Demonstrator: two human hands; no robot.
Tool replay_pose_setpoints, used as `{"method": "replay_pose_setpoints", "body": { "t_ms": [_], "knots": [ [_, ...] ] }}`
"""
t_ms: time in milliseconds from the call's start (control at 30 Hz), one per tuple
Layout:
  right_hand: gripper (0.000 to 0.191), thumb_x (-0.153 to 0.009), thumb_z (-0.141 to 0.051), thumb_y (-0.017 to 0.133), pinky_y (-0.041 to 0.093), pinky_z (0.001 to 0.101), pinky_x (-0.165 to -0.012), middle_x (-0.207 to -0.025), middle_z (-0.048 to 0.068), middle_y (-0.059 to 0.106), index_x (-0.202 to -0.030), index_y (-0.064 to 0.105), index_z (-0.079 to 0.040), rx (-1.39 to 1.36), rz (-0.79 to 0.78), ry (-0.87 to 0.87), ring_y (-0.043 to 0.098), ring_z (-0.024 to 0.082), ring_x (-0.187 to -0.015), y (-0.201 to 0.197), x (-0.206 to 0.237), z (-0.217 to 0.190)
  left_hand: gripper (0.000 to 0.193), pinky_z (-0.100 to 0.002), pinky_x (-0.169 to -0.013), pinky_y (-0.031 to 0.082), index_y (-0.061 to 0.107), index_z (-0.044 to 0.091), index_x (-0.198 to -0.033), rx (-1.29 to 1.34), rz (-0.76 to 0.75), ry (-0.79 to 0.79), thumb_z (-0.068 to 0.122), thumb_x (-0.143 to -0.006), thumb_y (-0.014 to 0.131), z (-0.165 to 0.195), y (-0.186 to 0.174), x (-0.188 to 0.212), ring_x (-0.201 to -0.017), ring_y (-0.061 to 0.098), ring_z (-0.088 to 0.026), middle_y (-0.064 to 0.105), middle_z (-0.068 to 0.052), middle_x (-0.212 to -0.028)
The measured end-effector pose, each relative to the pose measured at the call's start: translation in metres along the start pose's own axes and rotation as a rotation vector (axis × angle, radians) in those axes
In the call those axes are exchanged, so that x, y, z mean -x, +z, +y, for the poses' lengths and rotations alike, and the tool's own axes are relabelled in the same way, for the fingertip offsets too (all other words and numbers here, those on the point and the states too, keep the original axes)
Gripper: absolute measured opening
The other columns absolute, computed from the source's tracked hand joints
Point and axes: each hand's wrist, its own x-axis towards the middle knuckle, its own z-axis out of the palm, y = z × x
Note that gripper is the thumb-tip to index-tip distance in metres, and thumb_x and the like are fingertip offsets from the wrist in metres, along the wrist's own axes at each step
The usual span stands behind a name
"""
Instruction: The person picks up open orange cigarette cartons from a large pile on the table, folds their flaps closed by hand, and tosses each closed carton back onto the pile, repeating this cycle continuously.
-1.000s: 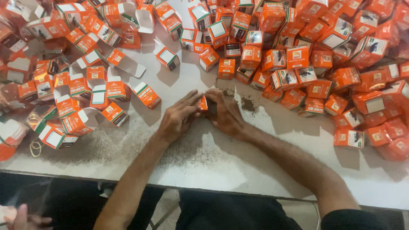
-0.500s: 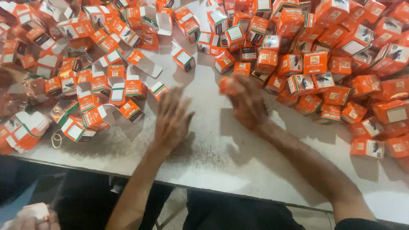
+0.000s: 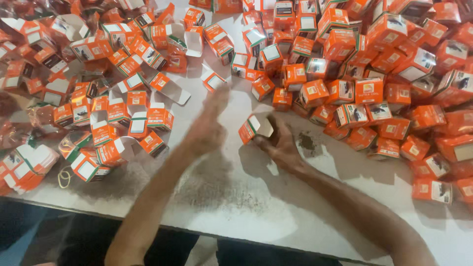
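At the far left of the white table (image 3: 256,207), a heap of open orange cartons (image 3: 98,108) lies with flaps up, many showing white insides; a yellowish rubber band (image 3: 63,176) rests near the table's front edge beside that heap.

The left hand (image 3: 209,125) is raised over the table centre, blurred by motion, fingers extended upward and apart. It holds nothing; no carton touches it. An open-flapped carton (image 3: 213,80) lies just beyond its fingertips, apart from them.

To its right, the right hand (image 3: 281,143) rests low on the table, its fingers curled around a small orange carton (image 3: 255,127). The carton sits at the hand's left side, held at its right end, tilted, with its open white mouth turned up and toward the hand (the far face is hidden by the fingers). The two hands are near each other but not in contact, and the held carton lies between them, closer to the right.

Just right of the right hand, a dark patch of loose powder (image 3: 306,143) marks the table surface.

Farther right, a dense pile of closed orange cartons (image 3: 394,88) covers the table to its right edge, stacked against one another in mixed orientations. One closed carton (image 3: 432,189) lies apart near the forearm.
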Motion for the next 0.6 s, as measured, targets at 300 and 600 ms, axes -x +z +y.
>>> {"method": "replay_pose_setpoints", "body": {
  "t_ms": [300, 600],
  "knots": [
    [0.067, -0.076, 0.007, 0.075, 0.053, 0.0385, -0.101, -0.13, 0.015, 0.062, -0.139, 0.051, -0.002, 0.679, -0.143, -0.21, 0.064, 0.032, -0.123, 0.007, 0.004, -0.024, 0.049, -0.054, -0.08, 0.052, 0.053, 0.009, -0.129, -0.761, -0.058, -0.717, 0.032, -0.089, 0.071, -0.143, -0.054, -0.106, -0.098, 0.064, -0.045, 0.057, -0.029, -0.12],
    [0.055, -0.073, -0.007, 0.086, 0.055, 0.0395, -0.098, -0.122, 0.013, 0.068, -0.125, 0.067, -0.007, 0.688, -0.083, -0.19, 0.067, 0.03, -0.115, 0.008, 0.005, -0.022, 0.019, -0.049, -0.073, 0.055, 0.063, 0.005, -0.114, -0.441, 0.185, -0.432, 0.01, -0.096, 0.068, -0.065, -0.038, -0.043, -0.089, 0.07, -0.04, 0.062, -0.02, -0.111]
  ]
}}
